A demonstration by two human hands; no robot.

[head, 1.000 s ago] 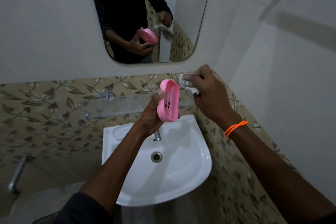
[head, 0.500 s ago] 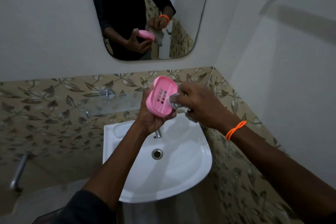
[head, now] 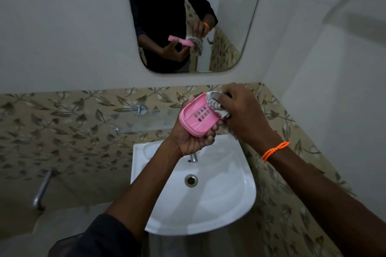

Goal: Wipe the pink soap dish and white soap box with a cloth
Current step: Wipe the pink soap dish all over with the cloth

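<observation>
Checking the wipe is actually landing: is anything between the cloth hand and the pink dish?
Nothing visible. The right hand presses the striped grey-and-white cloth straight onto the far end of the pink plastic soap dish, held by the left hand.

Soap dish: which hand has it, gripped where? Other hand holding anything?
Left hand cradles the pink soap dish from beneath, fingers wrapping its near and far long edges. Right hand bunches a striped cloth against the dish's far right end.
</observation>
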